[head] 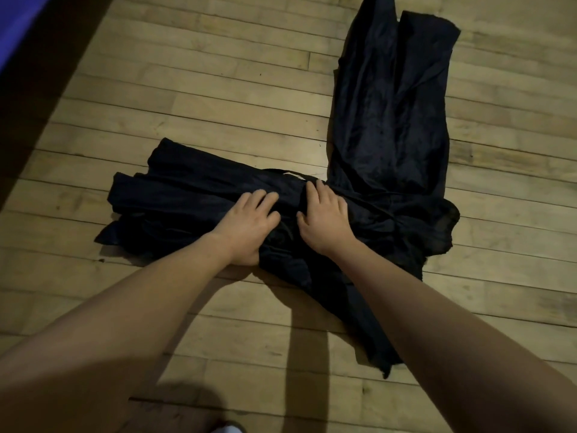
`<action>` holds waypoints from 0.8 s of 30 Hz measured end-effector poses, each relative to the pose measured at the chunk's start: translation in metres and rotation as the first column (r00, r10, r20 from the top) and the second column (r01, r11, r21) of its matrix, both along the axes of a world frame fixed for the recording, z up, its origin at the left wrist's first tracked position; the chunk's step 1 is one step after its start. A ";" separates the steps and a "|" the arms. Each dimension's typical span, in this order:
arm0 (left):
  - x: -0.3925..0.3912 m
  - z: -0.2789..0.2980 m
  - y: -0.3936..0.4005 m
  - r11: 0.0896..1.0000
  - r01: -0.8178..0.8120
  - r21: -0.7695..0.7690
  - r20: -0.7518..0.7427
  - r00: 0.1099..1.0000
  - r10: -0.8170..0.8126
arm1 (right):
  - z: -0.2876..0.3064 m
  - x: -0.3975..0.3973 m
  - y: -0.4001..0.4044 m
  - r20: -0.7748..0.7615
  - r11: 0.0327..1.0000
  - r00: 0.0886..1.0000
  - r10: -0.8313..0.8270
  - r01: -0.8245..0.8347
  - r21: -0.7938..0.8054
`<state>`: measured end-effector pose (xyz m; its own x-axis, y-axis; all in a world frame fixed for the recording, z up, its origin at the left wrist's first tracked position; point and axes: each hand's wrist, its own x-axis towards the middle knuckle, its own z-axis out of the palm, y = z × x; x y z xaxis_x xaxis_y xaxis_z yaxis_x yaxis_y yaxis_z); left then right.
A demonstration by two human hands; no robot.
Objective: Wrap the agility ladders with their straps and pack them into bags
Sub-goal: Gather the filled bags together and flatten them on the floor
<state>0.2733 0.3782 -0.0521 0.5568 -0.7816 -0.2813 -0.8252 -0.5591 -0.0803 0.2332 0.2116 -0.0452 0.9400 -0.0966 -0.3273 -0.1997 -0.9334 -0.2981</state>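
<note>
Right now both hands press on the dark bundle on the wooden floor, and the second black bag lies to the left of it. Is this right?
Not quite. The head view shows the second black bag to the right of the dark bundle; the rest holds: left hand and right hand press on it, on the wooden floor.

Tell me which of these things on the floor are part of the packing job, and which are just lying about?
Part of the job:
dark bundle under both hands
left hand
right hand
black bag lying flat beyond

Just there:
wooden floor
purple surface at far left
</note>
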 end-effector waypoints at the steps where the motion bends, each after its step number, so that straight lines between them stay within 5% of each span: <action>1: 0.001 0.001 0.000 0.999 0.000 0.034 -0.002 1.000 0.000 | -0.004 0.003 0.001 -0.036 0.999 0.999 -0.012 0.011 -0.036; 5: 0.003 0.000 0.002 0.999 0.008 0.044 -0.009 1.000 -0.007 | -0.007 0.003 -0.003 -0.028 0.997 1.000 0.010 -0.012 -0.074; 12: -0.001 0.003 0.008 0.989 0.091 0.117 -0.004 0.996 -0.091 | 0.000 -0.029 -0.010 -0.077 0.990 0.990 0.117 -0.110 0.092; 16: -0.006 0.006 0.010 0.980 0.136 0.143 -0.026 0.991 -0.134 | 0.001 -0.049 -0.002 -0.090 0.980 0.976 0.198 -0.198 0.002; 24: -0.014 0.009 0.016 0.974 0.177 0.139 -0.044 0.984 -0.173 | 0.003 -0.067 0.014 -0.015 0.999 0.999 0.043 -0.042 0.018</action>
